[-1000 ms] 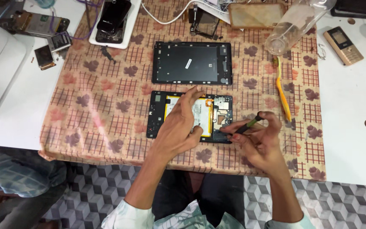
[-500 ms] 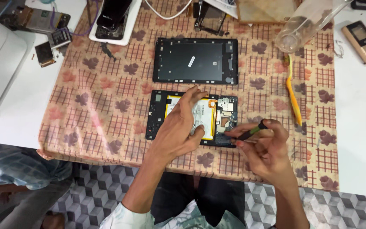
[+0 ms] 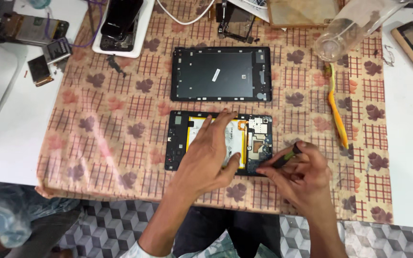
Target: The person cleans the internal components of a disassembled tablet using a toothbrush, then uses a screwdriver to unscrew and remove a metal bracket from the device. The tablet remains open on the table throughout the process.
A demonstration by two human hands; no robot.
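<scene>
- Head view: the left hand (image 3: 211, 155) lies open and flat on the opened tablet (image 3: 218, 142), near the desk (image 3: 409, 157) edge.
- The right hand (image 3: 302, 174) pinches a small tool (image 3: 283, 159), tip on the tablet's corner.
- A slip could scratch the tiny parts.
- The back cover (image 3: 221, 73), yellow brush (image 3: 336, 112) and clear cup (image 3: 347, 29) lie well apart, blocking nothing.

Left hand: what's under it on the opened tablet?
The left hand lies flat on the opened tablet, over its yellow-edged battery. Only the battery's left and top edges show; the middle is hidden. The circuit board beside it stays uncovered.
</scene>
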